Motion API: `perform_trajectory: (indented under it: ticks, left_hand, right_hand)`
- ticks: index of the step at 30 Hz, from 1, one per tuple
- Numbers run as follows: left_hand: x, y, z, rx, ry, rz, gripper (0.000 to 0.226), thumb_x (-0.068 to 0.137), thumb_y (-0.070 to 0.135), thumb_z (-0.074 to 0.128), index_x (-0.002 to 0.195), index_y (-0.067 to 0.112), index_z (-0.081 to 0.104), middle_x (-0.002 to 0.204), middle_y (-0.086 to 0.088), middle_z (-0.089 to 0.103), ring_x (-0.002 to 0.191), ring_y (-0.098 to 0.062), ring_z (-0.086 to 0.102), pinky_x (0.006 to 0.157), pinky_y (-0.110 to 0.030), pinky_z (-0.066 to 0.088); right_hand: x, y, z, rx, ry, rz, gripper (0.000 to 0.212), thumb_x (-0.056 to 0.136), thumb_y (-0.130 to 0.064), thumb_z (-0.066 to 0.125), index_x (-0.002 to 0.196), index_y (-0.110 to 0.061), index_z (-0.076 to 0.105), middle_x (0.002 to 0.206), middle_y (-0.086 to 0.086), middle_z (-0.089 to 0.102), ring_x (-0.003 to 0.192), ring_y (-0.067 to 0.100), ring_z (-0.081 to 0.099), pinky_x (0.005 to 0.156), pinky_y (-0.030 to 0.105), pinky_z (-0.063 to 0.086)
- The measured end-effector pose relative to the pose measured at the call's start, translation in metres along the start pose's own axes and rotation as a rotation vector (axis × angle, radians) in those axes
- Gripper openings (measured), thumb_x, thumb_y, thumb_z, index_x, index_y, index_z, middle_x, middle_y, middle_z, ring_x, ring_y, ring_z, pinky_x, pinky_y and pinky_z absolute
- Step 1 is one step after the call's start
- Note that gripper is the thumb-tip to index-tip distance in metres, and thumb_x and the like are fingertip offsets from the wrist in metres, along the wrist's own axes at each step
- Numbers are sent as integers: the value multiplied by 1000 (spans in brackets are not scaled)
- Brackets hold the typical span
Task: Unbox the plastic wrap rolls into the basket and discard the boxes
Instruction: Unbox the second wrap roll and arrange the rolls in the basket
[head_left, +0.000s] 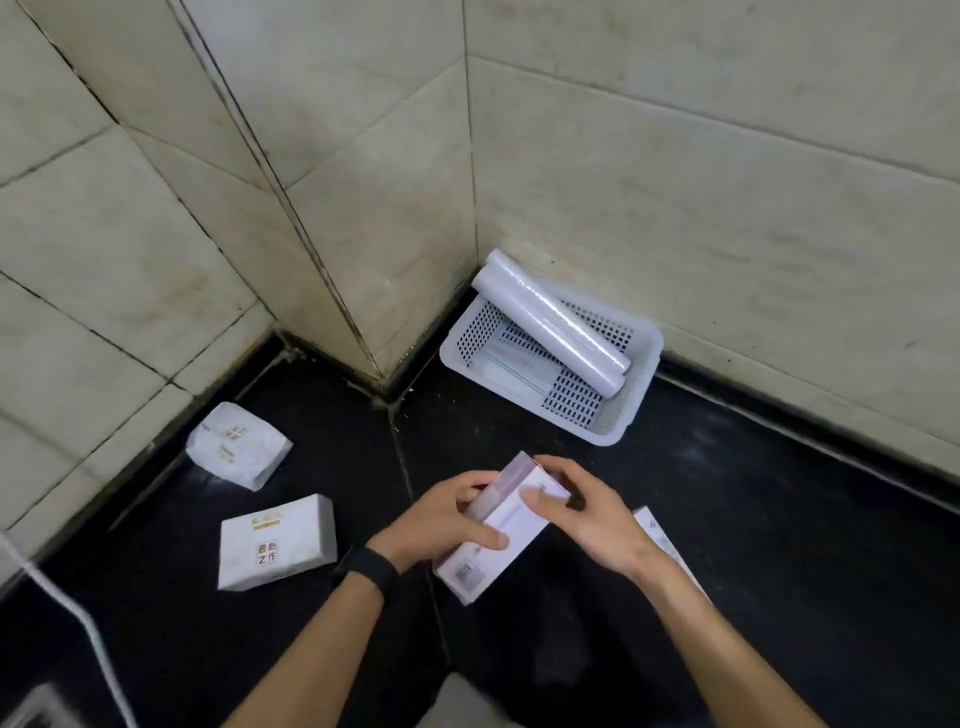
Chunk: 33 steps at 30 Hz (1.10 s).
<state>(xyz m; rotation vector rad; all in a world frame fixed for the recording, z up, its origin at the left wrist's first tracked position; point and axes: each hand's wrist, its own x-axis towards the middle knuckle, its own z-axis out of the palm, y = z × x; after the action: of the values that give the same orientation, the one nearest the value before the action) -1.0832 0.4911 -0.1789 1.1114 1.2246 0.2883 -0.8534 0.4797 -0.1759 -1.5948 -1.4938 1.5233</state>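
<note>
Long pale lilac cardboard box (496, 525) being held near centre above black floor (779, 519), far end tilting up, likely for opening flap. Left hand (447, 525) gripping box side, fingers clamped around it, thumb lying across top. Right hand (582, 512) curling over far end, fingers closing on box. Two white plastic wrap rolls (550, 322) lying in white perforated plastic basket (636, 395) in far corner. Two white paper packs (275, 543) sitting left.

Tiled indoor corner: marble-look wall tiles (675, 156), black floor (779, 519).
</note>
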Motion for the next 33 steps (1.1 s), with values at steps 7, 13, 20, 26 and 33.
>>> perform_trajectory:
  ticks: [7,13,20,26,33]
  left_hand:
    - [-11,18,45,385,40,10,82,69,23,80,143,32,45,136,2,53,122,-13,52,105,-30,44]
    - [-15,-3,110,1054,219,349,69,78,42,63,142,34,40,134,5,48,114,-19,51,96,-34,43]
    - [-17,-23,145,1167,207,371,68,84,54,55,145,29,37,133,3,49,106,-23,53,87,-36,47]
    - [-22,-31,162,1066,204,249,66,87,50,54,145,29,31,137,6,43,111,-20,52,81,-40,53]
    - [-30,-26,146,906,240,345,60,79,42,65,133,24,44,131,7,49,102,-19,61,81,-32,52]
  right_hand:
    - [-56,41,5,239,213,57,46,77,-25,85,116,-34,61,104,-8,70,97,3,67,85,23,54]
    - [-82,82,20,311,414,179,42,73,-24,87,104,-32,61,99,-4,72,87,7,71,85,34,57]
    - [-108,105,5,354,451,210,38,73,-26,87,103,-26,64,98,-6,73,83,-1,70,69,10,50]
    - [-124,111,0,308,464,230,24,83,-51,72,94,-30,68,87,-10,74,84,5,70,73,18,51]
    - [-122,111,-12,559,474,217,20,99,-32,57,109,-18,66,89,4,78,77,25,76,63,29,57]
